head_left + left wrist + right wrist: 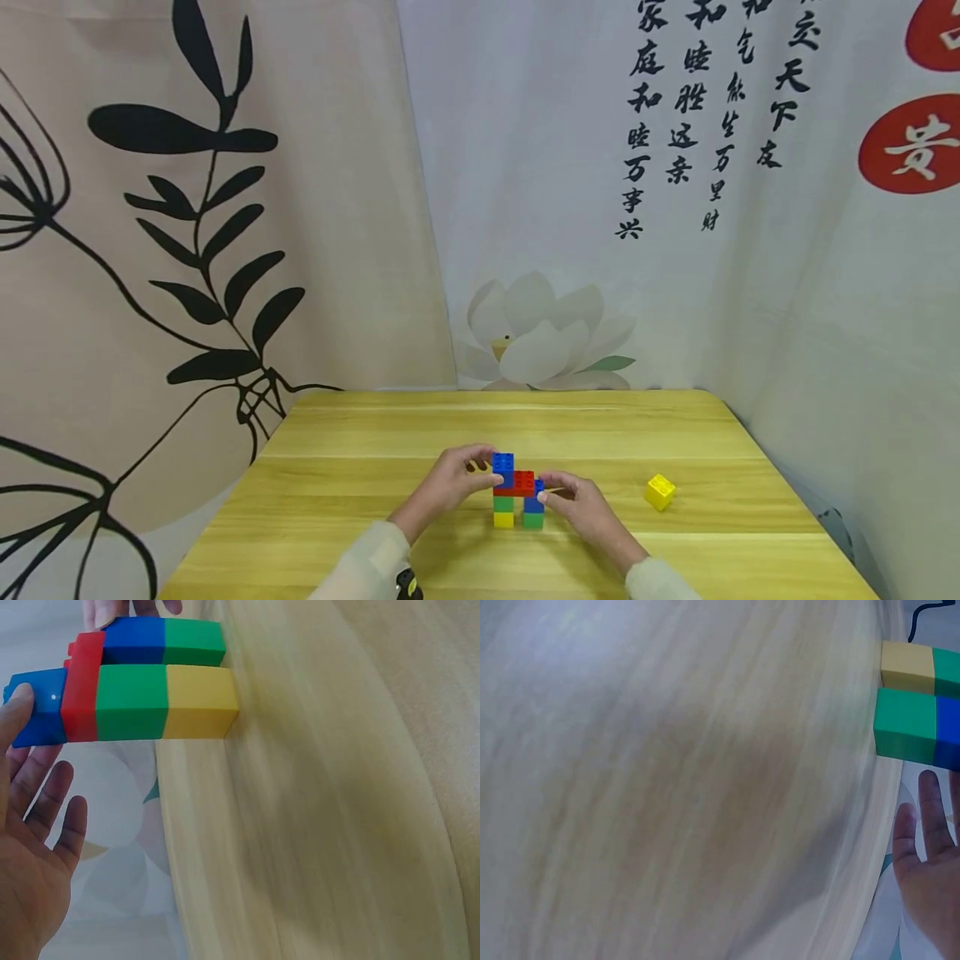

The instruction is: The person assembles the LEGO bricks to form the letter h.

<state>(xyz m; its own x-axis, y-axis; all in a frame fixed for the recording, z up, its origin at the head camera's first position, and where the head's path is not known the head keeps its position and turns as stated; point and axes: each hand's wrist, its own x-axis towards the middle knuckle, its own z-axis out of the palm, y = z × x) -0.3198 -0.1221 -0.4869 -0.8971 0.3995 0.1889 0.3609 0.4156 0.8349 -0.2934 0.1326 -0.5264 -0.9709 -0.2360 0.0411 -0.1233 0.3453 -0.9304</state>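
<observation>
A small structure of toy building blocks stands upright on the table. Its left column has a yellow block (503,520) at the bottom, a green block (503,504) over it, and a blue block (503,469) on top. Across both columns lies a red block (522,482). The right column shows a green block (533,521) under another blue block (533,505). My left hand (447,477) pinches the top blue block, thumb in front. From the right side, my right hand (587,507) pinches the right column's blue block; its fingertips are partly hidden in the right wrist view.
A loose yellow block (660,492) lies on the wooden table (360,467), to the right of my right hand. Behind the table's far edge hangs a printed cloth (525,208) with plant drawings and characters.
</observation>
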